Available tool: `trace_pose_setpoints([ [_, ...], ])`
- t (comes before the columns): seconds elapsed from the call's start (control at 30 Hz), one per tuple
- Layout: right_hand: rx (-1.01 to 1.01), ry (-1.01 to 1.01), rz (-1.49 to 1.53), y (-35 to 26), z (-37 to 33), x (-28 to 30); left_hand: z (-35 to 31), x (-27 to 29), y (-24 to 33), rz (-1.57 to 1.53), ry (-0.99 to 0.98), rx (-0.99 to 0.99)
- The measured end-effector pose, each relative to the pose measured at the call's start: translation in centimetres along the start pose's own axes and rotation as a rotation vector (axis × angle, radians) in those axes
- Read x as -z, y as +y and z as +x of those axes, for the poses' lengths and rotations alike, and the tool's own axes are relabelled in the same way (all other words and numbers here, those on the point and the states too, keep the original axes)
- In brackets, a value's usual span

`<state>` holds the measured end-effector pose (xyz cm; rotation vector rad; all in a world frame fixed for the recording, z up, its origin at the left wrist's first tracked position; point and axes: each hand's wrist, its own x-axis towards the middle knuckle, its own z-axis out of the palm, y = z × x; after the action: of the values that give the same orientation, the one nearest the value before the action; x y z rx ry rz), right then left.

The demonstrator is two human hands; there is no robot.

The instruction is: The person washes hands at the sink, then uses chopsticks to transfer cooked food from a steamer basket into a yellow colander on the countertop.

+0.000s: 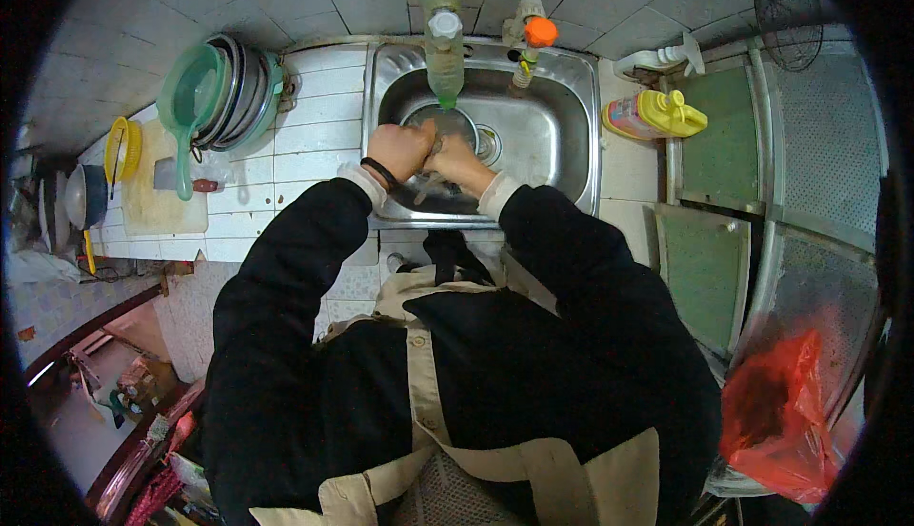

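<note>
Both my hands are together over the left half of a steel sink (562,150). My left hand (400,149), with a black band at the wrist, is closed, its knuckles up. Pressed against it, my right hand (459,161) is closed too. What they grip between them is mostly hidden and too small to name. A pale strip (428,187) shows just below the hands in the sink. Behind them sits a round metal bowl (464,124), partly covered by my hands. A clear plastic bottle (445,67) hangs at the tap above it.
An orange-topped tap (540,33) stands at the sink's back edge. To the right lie a yellow bottle (657,114) and a white spray bottle (664,58). Stacked basins and a green colander (193,88) lean on the left tiled counter, near a cutting board (152,198) and knife (181,181).
</note>
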<state>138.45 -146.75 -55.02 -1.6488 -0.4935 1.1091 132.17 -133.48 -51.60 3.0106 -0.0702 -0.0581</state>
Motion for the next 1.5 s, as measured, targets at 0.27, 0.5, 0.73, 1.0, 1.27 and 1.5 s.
trace_pose_setpoints([
  [0.27, -0.442, 0.205, 0.441, 16.1, 2.7, 6.1, -5.5, -2.1, -0.9, -0.343, -0.134, 0.658],
  [0.5, -0.226, 0.338, -0.015, 26.2, 8.1, 5.5, -10.4, -4.9, -3.2, -0.751, 0.245, 0.718],
  [0.73, -0.364, 0.423, 0.189, 16.1, 0.6, 13.1, -12.5, -6.5, -3.8, -0.889, 0.124, 0.869],
  [1.0, 0.074, 0.600, -1.232, 9.2, -8.8, 15.0, -12.8, -6.3, -2.4, -0.940, 0.206, 0.739],
  [1.27, 0.266, 0.644, -1.281, 5.3, -8.2, 11.2, -12.9, -5.4, -2.6, -0.973, 0.182, 0.727],
  [1.5, -0.009, 0.636, -0.599, 7.3, -2.7, 9.6, -13.9, -3.3, -2.3, -1.094, 0.287, 0.663],
])
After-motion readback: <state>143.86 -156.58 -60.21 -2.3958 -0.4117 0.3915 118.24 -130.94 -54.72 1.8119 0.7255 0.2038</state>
